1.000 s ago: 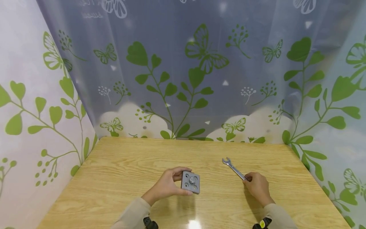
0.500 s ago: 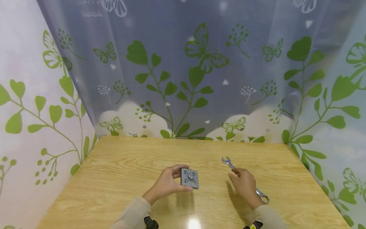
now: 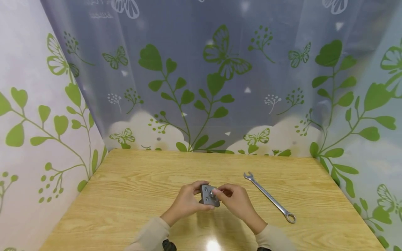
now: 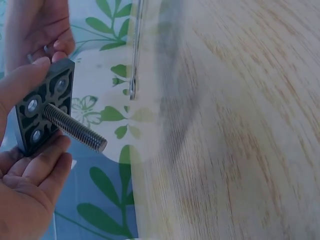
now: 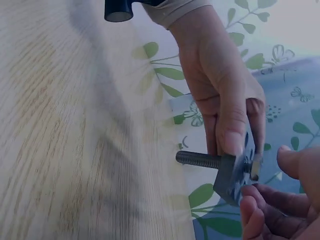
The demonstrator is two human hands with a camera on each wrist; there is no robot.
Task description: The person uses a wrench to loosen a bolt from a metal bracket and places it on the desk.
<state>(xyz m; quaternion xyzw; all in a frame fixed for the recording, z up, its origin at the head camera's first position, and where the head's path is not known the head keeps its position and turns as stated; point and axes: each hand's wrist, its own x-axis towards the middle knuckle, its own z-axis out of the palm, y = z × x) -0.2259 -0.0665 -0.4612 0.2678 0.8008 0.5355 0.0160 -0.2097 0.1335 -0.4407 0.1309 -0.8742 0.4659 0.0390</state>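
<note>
My left hand [image 3: 186, 202] grips a grey square metal plate [image 3: 205, 198] by its edges, thumb and fingers on opposite sides. The plate has holes near its corners. A hex bolt passes through its middle: the head [image 5: 256, 168] shows on one face, and the long threaded shank [image 4: 77, 129] sticks out of the other. Beside the bolt head is my right hand [image 3: 240, 204], its fingers loosely bent near the plate. In the right wrist view its thumb [image 5: 290, 161] stands apart from the bolt head. A silver combination wrench [image 3: 270, 197] lies on the table to the right.
The plate is held above a wood-grain table [image 3: 141, 174]. Curtains with green leaves and butterflies [image 3: 188, 87] hang behind the table and along both sides.
My right hand has let go of the wrench, leaving it on the table, and moved left to the bolt head. My left hand still holds the plate, now turned slightly.
</note>
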